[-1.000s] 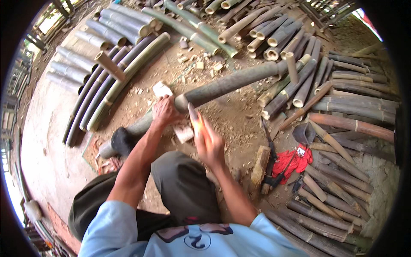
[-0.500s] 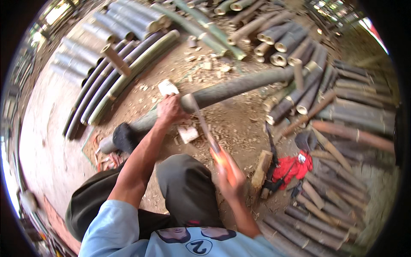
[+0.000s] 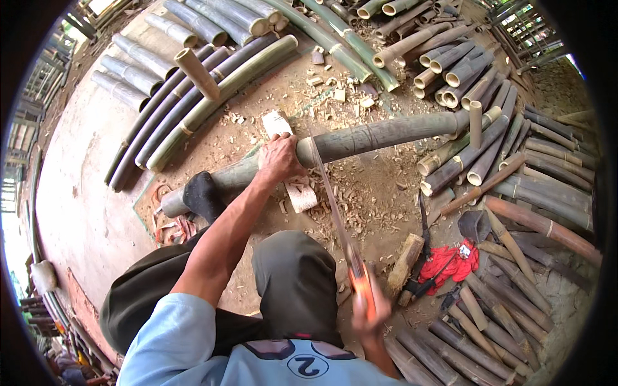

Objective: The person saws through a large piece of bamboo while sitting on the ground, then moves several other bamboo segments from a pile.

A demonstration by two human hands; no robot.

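Note:
A thick grey-green bamboo pole (image 3: 386,133) lies slantwise before me, resting across a pale wooden block (image 3: 300,195). My left hand (image 3: 281,157) grips the pole from above, over the block, with its fingers wrapped round it. My right hand (image 3: 372,314), slightly blurred, is closed round the orange handle of a handsaw (image 3: 336,209). The saw's long blade reaches up to the pole just right of my left hand. A dark-covered foot (image 3: 202,197) presses on the pole's left part.
Cut bamboo lengths (image 3: 187,122) lie at the upper left, with more stacked tubes (image 3: 457,67) at the upper right and right. Wood chips (image 3: 367,190) litter the ground. Beside my right hand are a short log (image 3: 405,262) and a red cloth (image 3: 444,264).
My right hand has drawn the saw back toward me, down and to the right. My left hand keeps its hold on the pole. The whole view has shifted slightly.

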